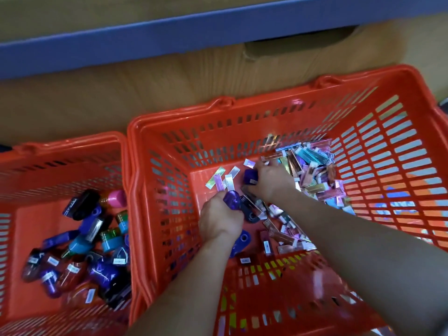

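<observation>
Both my hands reach down into a large orange basket (254, 115). My left hand (215, 218) grips a translucent purple piece (232, 200) near the basket's floor. My right hand (269, 180) holds a dark purple piece (251, 176) at the edge of a heap of shiny holographic strips (312, 170) piled in the far right corner. A few loose strips (221, 179) lie on the bare floor just beyond my left hand. Other dark blue and purple pieces (243, 238) lie between my forearms, partly hidden by them.
A second orange basket (60, 146) stands at the left, touching the first, and holds several purple, blue, black and pink pieces (82, 251). Both sit on a wooden surface (121, 98). A blue shelf edge (169, 30) runs across the top.
</observation>
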### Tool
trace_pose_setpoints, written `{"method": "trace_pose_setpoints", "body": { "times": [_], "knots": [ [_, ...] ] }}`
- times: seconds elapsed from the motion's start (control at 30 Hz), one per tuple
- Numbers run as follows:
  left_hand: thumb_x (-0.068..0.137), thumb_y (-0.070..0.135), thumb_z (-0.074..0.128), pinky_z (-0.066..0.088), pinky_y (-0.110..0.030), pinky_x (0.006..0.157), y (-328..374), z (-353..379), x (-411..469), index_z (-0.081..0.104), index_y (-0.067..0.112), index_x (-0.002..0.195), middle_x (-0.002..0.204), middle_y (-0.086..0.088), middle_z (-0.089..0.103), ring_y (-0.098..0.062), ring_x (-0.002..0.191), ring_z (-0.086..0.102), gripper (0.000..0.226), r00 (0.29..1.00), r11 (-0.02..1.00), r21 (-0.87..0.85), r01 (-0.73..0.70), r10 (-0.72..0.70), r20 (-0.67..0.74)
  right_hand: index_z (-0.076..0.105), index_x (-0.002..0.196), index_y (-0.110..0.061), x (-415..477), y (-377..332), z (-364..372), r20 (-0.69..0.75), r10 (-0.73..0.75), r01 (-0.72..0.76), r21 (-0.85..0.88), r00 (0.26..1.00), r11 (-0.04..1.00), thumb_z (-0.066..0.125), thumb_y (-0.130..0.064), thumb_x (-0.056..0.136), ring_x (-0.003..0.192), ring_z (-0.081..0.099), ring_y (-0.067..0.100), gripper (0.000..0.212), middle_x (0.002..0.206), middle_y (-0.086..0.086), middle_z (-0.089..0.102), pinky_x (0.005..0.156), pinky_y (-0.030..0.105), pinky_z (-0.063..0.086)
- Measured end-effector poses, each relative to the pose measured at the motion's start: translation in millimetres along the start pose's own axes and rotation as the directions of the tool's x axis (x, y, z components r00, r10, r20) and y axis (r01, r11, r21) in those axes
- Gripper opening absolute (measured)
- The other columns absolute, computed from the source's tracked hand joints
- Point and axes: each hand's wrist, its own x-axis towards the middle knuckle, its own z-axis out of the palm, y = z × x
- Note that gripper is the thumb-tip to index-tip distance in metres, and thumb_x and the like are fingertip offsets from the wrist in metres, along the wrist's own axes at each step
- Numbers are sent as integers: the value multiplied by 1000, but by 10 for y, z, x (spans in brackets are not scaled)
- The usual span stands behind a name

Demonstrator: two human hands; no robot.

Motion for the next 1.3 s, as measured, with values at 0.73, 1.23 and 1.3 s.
{"method": "trace_pose_setpoints", "body": {
  "times": [0.73,1.23,1.3],
  "knots": [
    [59,38,83,55,-27,58,-29,-2332,-974,68,20,101,94,-6,70,-18,71,66,48,937,230,-972,-51,348,33,62,123,-18,-1647,-1027,-1548,-1,-526,-254,874,851,-413,65,-19,70,99,70,32,52,110,15,70,72,51,58],
    [61,-6,74,54,-55,84,-2311,-2311,-295,58,8,70,79,-24,65,-36,77,66,23,869,478,-825,302,-494,32,54,109,-20,-1963,-2732,351,516,-46,-518,852,855,-74,51,7,83,96,60,27,37,110,16,63,68,32,51],
    [70,-6,69,52,-46,79,-2288,-2285,-259,57,10,73,72,-15,62,-29,71,61,20,870,485,-831,272,-492,-2,49,123,-23,-1973,-2736,303,492,-27,-491,862,870,-125,44,10,88,86,58,21,48,104,11,63,70,28,47]
  ]
}}
